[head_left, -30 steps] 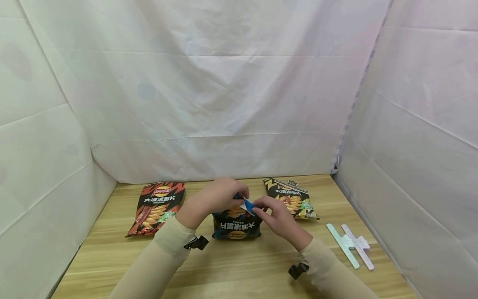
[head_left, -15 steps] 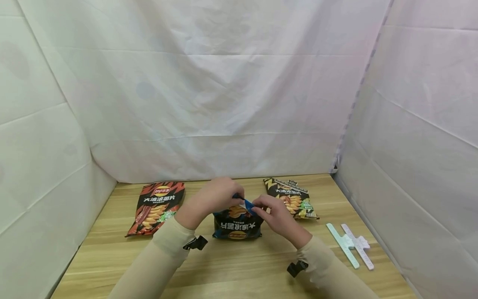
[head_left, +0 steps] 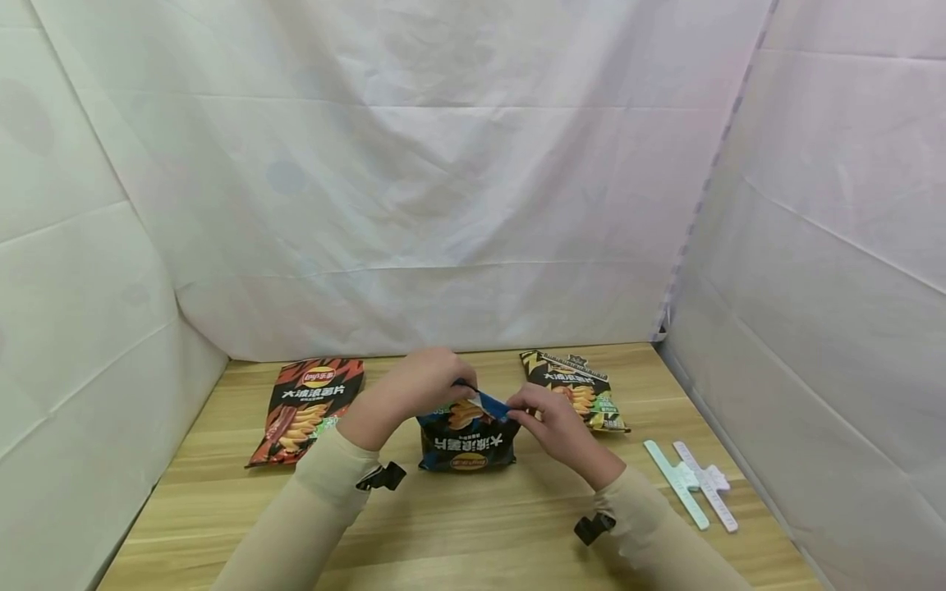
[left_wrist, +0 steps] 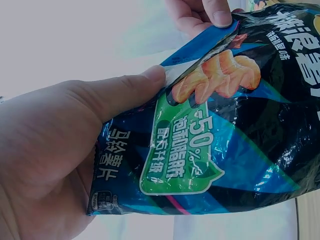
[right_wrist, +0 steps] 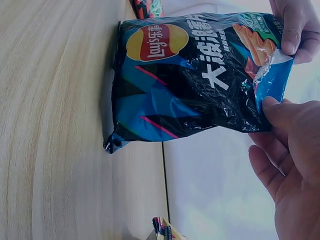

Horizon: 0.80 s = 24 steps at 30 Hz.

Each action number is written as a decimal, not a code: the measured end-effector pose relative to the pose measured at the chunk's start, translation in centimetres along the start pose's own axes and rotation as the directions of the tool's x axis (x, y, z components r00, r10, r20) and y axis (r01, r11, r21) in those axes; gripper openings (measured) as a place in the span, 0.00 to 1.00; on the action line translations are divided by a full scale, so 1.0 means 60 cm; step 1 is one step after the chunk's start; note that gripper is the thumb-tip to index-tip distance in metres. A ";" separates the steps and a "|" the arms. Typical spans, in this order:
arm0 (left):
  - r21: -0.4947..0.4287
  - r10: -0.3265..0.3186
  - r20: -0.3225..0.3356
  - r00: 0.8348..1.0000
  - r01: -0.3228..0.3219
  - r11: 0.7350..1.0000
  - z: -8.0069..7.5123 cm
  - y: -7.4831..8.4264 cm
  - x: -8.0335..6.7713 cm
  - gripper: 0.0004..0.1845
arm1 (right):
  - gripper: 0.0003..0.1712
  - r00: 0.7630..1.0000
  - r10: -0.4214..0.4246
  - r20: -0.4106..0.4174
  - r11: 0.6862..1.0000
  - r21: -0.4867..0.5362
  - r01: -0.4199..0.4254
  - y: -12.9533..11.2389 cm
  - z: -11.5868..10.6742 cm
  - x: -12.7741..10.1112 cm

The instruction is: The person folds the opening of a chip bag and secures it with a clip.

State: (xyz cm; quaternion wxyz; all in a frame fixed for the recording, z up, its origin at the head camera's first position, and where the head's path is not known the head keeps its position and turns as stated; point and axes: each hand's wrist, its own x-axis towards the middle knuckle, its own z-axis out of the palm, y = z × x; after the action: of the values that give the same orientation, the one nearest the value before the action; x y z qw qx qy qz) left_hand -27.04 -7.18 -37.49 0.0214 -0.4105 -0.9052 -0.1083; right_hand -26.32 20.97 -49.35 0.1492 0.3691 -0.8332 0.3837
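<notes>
Both hands pinch the top edge of a blue-and-black Lay's chip bag (head_left: 467,435) standing upright mid-counter. The left hand (head_left: 414,390) has its grip pressed on the bag's left top corner, thumb in front. The right hand (head_left: 550,427) pinches the right end of the opened blue flap. A red chip bag (head_left: 306,406) lies toward the counter's (head_left: 473,525) far left corner, a black-and-green chip bag (head_left: 580,398) far right, and two sealing clips (head_left: 691,484) near the right edge.

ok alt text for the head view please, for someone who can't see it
Two hands, the left hand and right hand, pinch the folded top of a blue chip bag on a wooden table. A red chip bag lies left, a black chip bag right, with two sealing clips nearby.
</notes>
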 end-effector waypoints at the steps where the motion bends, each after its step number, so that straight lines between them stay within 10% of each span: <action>1: 0.002 -0.006 0.000 1.000 0.006 1.000 -0.001 0.000 -0.001 0.05 | 0.11 1.000 0.000 -0.001 1.000 0.000 0.000 0.001 0.000 0.000; 24: 0.062 -0.049 -0.013 0.999 0.050 0.997 -0.007 -0.003 -0.004 0.06 | 0.13 0.999 0.041 0.020 0.999 -0.016 -0.041 0.006 -0.002 0.002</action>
State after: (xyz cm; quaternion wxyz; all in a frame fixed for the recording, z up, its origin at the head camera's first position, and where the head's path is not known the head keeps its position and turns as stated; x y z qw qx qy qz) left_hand -27.04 -7.58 -37.12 0.0368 -0.3865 -0.9178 -0.0828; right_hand -26.67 21.12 -49.40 0.1357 0.3546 -0.8450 0.3766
